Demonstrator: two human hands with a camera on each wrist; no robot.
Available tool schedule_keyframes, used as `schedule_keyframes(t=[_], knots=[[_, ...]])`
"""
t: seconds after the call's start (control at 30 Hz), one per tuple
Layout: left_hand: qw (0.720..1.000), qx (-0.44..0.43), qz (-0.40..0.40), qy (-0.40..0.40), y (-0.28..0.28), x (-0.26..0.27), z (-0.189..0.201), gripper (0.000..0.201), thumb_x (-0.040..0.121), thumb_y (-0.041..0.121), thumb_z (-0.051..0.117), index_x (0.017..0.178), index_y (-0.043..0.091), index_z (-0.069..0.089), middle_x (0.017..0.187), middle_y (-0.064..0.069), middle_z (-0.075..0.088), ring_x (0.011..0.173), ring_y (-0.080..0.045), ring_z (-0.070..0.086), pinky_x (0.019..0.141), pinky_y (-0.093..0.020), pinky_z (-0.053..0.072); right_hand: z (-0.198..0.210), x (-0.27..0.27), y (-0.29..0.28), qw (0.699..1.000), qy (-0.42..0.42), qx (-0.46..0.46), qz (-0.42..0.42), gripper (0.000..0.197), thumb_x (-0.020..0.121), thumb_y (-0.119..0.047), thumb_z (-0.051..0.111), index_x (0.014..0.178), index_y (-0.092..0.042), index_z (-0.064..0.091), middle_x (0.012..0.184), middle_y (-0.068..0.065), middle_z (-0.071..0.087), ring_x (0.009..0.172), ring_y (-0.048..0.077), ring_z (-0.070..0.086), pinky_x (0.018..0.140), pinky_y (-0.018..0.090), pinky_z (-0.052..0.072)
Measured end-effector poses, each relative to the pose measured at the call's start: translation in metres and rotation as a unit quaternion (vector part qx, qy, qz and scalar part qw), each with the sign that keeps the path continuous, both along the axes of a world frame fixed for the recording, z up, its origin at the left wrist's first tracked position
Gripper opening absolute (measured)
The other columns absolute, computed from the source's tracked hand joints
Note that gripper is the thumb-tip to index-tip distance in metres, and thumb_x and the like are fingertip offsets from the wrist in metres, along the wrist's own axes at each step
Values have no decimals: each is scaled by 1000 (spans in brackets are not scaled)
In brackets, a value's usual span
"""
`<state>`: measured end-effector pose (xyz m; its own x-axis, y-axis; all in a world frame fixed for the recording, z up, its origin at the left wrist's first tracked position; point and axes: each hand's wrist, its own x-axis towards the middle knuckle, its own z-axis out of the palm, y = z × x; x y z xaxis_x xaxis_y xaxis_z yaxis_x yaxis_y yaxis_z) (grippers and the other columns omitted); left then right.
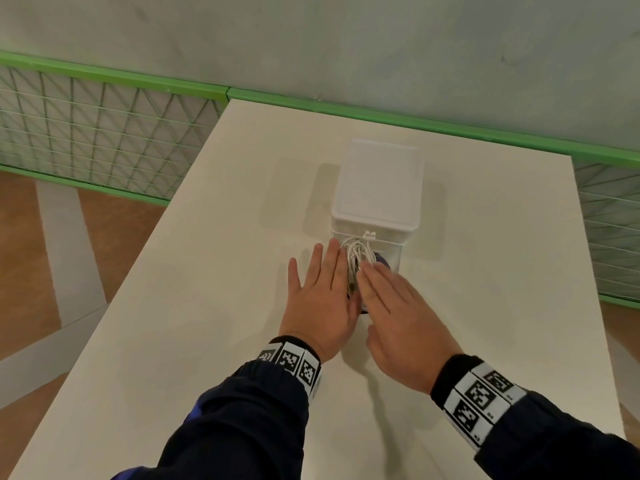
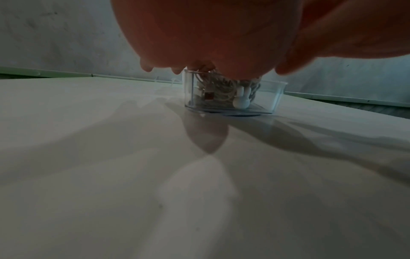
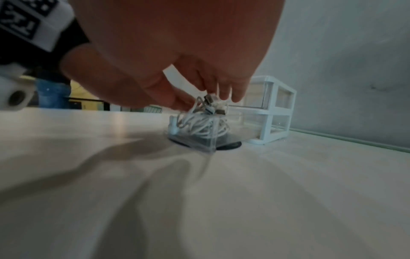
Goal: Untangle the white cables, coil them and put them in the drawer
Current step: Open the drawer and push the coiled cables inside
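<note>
on the white table, toward its far edge: a small white drawer unit point(image 1: 377, 188) stands with its lower clear drawer point(image 3: 195, 140) pulled out toward the person.
cables: the white cables point(image 1: 356, 261) sit bunched in that open drawer, loops and plugs heaped above its rim.
left hand: the left hand point(image 1: 322, 299) lies flat, palm down, fingers straight and spread, its inner edge against the left side of the bundle; it grasps nothing.
right hand: the right hand point(image 1: 401, 317) reaches in from the right, fingers extended over the cable heap; in the right wrist view the fingertips point(image 3: 237, 98) touch the topmost plugs without curling round them.
handling: the cables look light, soft and springy, likely to bulge back up; metal plug ends are the stiff parts.
where to hold: press on the top of the coil, not on the plugs, and push the drawer by its clear front wall.
stage: cables appear stowed; the drawer is not yet pushed in.
</note>
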<state>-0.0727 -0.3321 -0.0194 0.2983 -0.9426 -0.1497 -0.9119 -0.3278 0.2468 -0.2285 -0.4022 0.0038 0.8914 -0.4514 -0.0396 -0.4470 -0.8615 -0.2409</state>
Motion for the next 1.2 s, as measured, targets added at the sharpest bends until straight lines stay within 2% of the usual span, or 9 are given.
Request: schedule_keyframes(t=[0.17,0.27,0.43,0.6,0.73,0.83,0.93,1.07,1.2], knots=[[997,-44,-66,-18,8,-2,4,77,99,45,31,160,4,9,169,-14,4,157,-27,4,126,-52,9,-10,-3,-5,998,53,-8,21,92,82,-32,55,159,0,16,169,18,12,157,30,7,124,46,20],[988,-3,-144,-51,12,-2,6,86,94,51,37,159,0,12,168,-19,3,157,-30,1,125,-51,11,-15,2,-7,999,38,-21,7,87,89,-38,54,158,0,19,167,20,19,156,31,15,123,47,23],[985,59,-156,-54,-10,7,7,96,92,63,32,159,4,-3,168,-17,-11,156,-27,-9,126,-47,3,-16,9,-15,996,77,-50,-7,86,82,-38,47,156,3,28,164,23,27,151,36,28,120,54,27],[978,80,-168,-90,-23,17,9,88,98,66,19,160,9,-6,169,-13,-10,157,-25,-5,125,-52,4,-14,18,-24,992,105,-65,-19,81,85,-40,40,153,4,34,161,24,31,149,38,33,116,59,32],[982,26,-157,-100,-23,16,9,79,98,59,29,159,10,20,168,-14,16,154,-31,18,122,-56,18,-8,24,-26,989,126,-74,-30,76,88,-38,43,152,4,37,159,26,35,146,43,34,115,60,32],[985,-100,-100,-104,-22,14,9,60,87,55,48,125,9,58,137,-14,56,120,-34,54,97,-48,44,-2,29,-25,988,122,-89,-43,64,89,-27,48,145,3,43,149,24,45,135,44,39,107,54,36],[985,-126,-12,-119,-26,13,16,57,77,63,55,99,10,57,101,-10,58,87,-30,53,70,-42,45,3,26,-23,992,57,-93,-68,57,82,-17,54,135,4,54,132,21,57,118,42,50,94,50,41],[992,-114,23,-56,-29,12,13,47,76,54,72,90,10,60,84,-7,64,78,-27,58,60,-37,47,4,13,-19,993,-14,-90,-69,42,78,-12,58,117,1,66,111,14,60,97,34,54,80,44,47],[985,-172,14,4,-23,6,3,35,78,37,81,77,10,60,71,-6,62,68,-25,55,59,-32,44,1,8,-24,995,12,-58,-78,45,78,-17,58,119,0,65,112,11,59,96,31,53,79,42,49]])
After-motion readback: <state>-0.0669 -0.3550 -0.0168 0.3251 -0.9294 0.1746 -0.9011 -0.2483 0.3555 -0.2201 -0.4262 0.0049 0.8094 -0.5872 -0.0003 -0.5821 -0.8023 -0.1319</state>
